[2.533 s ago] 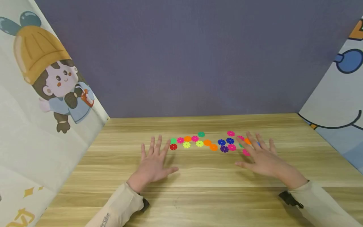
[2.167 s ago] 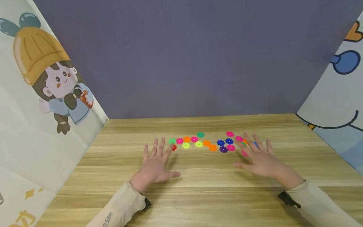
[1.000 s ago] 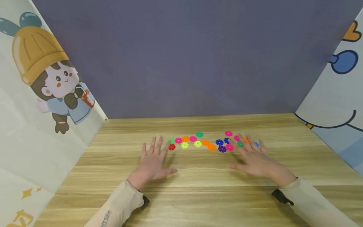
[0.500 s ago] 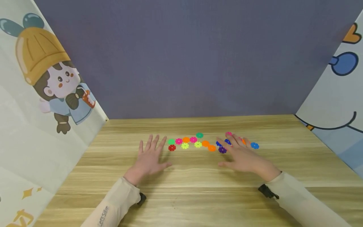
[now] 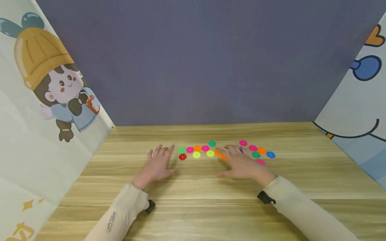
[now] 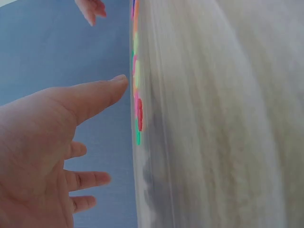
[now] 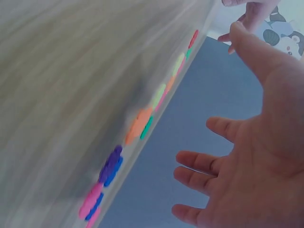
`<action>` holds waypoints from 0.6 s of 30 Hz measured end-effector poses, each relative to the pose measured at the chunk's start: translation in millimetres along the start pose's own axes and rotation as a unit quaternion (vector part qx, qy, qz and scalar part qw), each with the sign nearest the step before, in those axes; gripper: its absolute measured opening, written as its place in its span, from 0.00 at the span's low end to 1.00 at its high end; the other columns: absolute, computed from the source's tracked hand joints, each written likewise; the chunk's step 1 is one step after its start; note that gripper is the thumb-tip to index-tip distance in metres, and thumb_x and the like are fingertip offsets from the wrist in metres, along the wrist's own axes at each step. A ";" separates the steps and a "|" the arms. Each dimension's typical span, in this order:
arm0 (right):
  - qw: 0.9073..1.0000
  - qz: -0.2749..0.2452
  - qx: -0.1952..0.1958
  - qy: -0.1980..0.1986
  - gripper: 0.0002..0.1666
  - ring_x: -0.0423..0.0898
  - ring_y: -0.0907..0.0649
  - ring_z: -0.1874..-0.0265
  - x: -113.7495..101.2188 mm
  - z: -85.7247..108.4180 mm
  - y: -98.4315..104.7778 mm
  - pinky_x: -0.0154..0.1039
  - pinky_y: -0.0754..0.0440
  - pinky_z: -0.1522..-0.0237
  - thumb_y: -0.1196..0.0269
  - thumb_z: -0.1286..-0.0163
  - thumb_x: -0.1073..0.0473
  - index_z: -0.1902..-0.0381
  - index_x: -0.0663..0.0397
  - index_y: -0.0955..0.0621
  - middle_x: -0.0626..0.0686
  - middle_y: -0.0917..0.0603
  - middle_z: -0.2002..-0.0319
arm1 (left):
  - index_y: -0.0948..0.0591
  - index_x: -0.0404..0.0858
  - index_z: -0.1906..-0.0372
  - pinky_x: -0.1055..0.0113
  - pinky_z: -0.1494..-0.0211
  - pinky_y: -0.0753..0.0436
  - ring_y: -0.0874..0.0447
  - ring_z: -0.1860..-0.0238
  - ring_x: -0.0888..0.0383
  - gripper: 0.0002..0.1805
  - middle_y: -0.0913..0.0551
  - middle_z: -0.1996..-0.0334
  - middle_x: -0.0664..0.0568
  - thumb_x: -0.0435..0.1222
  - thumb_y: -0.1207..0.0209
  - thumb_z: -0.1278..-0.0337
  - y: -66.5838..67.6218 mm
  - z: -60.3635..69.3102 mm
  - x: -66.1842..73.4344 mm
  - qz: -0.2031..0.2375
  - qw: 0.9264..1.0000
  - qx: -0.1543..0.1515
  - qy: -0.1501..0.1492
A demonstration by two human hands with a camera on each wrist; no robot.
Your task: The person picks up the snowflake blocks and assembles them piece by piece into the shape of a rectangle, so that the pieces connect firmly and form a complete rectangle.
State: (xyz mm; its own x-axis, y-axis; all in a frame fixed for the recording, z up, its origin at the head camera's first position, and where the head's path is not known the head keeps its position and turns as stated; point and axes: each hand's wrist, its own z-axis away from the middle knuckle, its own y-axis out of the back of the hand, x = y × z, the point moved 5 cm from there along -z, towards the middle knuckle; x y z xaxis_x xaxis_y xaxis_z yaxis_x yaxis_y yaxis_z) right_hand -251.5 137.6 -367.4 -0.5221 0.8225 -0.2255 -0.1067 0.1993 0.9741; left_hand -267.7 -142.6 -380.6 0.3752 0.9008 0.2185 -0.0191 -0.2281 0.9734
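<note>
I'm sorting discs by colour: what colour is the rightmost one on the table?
Blue; that disc shows best in the head view.

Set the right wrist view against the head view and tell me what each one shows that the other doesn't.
Only the right wrist view: the palm side of the right hand and the purple disc, which is hidden from the head camera.

Only the head view: the light-blue disc at the right end of the disc group, the left sleeve, the right sleeve and the orange heart print on the wall.

Both: the left hand, the red disc, the tabletop and the grey-blue panel.
</note>
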 end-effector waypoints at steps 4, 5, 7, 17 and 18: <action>1.000 -0.022 -0.018 -0.007 0.56 0.68 0.40 0.30 -3.6 -9.7 -6.5 0.73 0.48 0.33 0.34 0.38 0.32 0.22 0.50 0.42 0.67 0.37 0.30 | 0.41 0.35 0.24 0.30 0.29 0.48 0.47 0.27 0.32 0.53 0.32 0.32 0.34 0.55 0.30 0.48 -1.6 -6.6 -4.7 0.010 1.000 -0.005 0.003; 0.999 -0.029 -0.022 -0.008 0.56 0.68 0.40 0.30 -4.8 -12.3 -7.8 0.73 0.48 0.33 0.33 0.38 0.32 0.22 0.51 0.41 0.67 0.38 0.30 | 0.40 0.35 0.24 0.30 0.30 0.48 0.46 0.27 0.32 0.53 0.32 0.32 0.34 0.55 0.30 0.49 -1.7 -8.2 -5.8 0.011 1.000 -0.007 0.003; 0.999 -0.039 -0.027 -0.009 0.56 0.68 0.40 0.30 -7.0 -18.1 -10.2 0.72 0.48 0.32 0.33 0.38 0.33 0.22 0.52 0.41 0.66 0.38 0.29 | 0.39 0.35 0.24 0.30 0.30 0.46 0.46 0.28 0.32 0.53 0.31 0.33 0.34 0.55 0.29 0.49 -1.6 -11.3 -8.1 0.014 1.000 -0.014 0.003; 0.997 -0.069 -0.014 -0.011 0.49 0.69 0.42 0.28 -15.0 -53.2 -17.6 0.72 0.47 0.31 0.33 0.34 0.40 0.27 0.62 0.36 0.70 0.39 0.28 | 0.33 0.33 0.28 0.31 0.35 0.35 0.38 0.33 0.30 0.44 0.29 0.36 0.32 0.47 0.29 0.46 3.9 -32.5 -15.9 0.016 0.999 -0.030 -0.033; 0.997 -0.072 -0.011 -0.010 0.48 0.69 0.41 0.29 -16.1 -56.3 -18.2 0.71 0.46 0.31 0.33 0.35 0.40 0.27 0.63 0.35 0.70 0.38 0.29 | 0.32 0.33 0.29 0.31 0.35 0.35 0.38 0.33 0.30 0.42 0.28 0.37 0.32 0.46 0.29 0.45 4.7 -34.7 -16.8 0.020 0.999 -0.030 -0.034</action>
State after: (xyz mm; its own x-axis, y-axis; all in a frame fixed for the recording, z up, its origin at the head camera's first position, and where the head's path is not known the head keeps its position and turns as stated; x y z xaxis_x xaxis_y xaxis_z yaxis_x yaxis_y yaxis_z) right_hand -288.8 90.7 -380.6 -0.4835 0.7967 -0.3626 -0.1984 0.3038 0.9319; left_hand -306.3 -146.0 -377.4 0.4351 0.8640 0.2532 -0.0897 -0.2382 0.9671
